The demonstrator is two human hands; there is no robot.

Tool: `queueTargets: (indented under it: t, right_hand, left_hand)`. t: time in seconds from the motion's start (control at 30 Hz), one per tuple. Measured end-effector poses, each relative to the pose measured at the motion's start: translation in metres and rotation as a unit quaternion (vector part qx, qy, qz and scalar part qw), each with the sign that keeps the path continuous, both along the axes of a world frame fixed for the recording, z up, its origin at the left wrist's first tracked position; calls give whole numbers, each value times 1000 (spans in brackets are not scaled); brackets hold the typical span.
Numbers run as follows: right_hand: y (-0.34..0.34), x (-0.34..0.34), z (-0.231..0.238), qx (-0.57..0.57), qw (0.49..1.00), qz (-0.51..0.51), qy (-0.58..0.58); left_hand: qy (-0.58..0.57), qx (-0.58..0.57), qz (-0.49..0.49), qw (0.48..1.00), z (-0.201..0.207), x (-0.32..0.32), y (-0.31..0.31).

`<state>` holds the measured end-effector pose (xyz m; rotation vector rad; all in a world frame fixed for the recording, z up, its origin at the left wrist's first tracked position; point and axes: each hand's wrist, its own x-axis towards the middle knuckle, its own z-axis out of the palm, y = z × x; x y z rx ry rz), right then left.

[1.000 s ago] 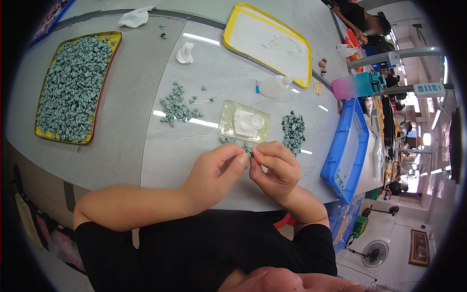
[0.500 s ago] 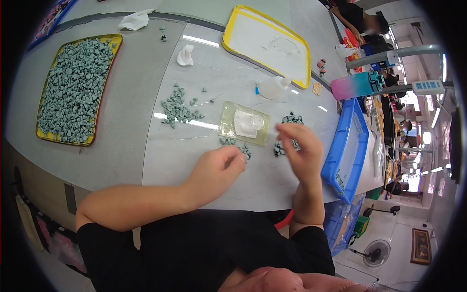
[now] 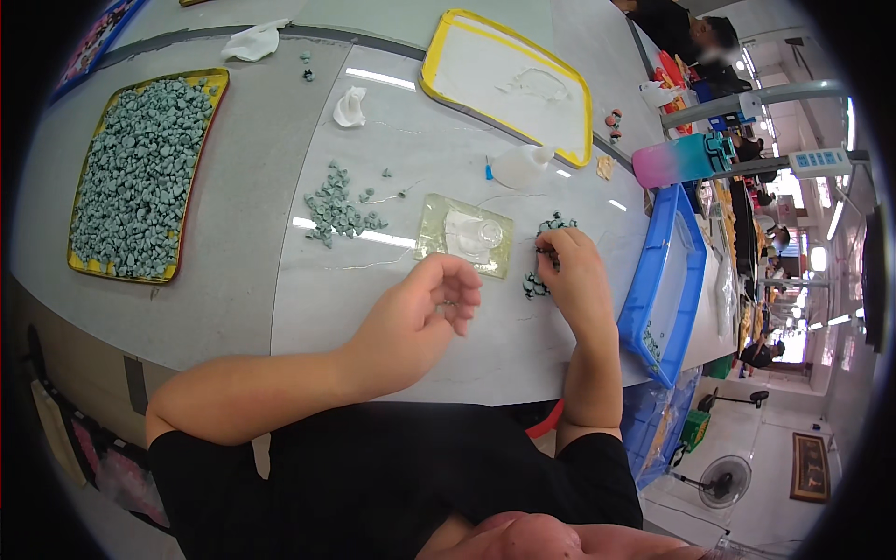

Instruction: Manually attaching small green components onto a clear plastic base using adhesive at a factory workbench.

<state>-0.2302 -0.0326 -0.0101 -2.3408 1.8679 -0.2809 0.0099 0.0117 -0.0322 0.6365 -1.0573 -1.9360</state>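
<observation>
My left hand (image 3: 425,308) is over the near table, palm turned inward, with fingers curled loosely and apart from the thumb. Small green pieces show through the gap below its fingers; they seem to lie on the table. My right hand (image 3: 577,275) pinches thumb and forefinger together beside a small pile of dark green pieces (image 3: 557,222), and a dark bit shows at its fingertips. More such pieces (image 3: 535,287) lie under that hand. Between the hands rests a greenish translucent pad (image 3: 434,229), bearing a white patch and a small clear round dish (image 3: 487,233).
Loose green pieces (image 3: 336,210) are heaped left of the pad. A yellow-rimmed tray (image 3: 224,89) full of them stands far left. Behind are a white squeeze bottle (image 3: 521,168), crumpled tissue (image 3: 350,107) and a yellow-edged white tray (image 3: 590,112). A blue bin (image 3: 693,266) and water bottle (image 3: 677,163) stand right.
My right hand has come down to the green pieces at the right and its fingertips have closed. The left hand has risen slightly toward the pad, and its fingers have loosened.
</observation>
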Motion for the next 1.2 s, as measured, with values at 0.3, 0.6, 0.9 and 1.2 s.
queueTargets:
  t: [0.3,0.6,0.9,1.2]
  right_hand:
    - [13,27,15,-34,981,50,-184]
    - [33,53,29,-108,927,288,-214]
    - [30,47,25,-87,924,284,-239]
    - [26,39,22,-78,914,319,-238]
  left_hand:
    - [32,179,42,982,19,4,-6]
    - [-125,100,-40,986,18,-2,0]
    - [-199,-8,-2,980,14,-5,-1]
    - [-229,-63,3,971,9,-5,2]
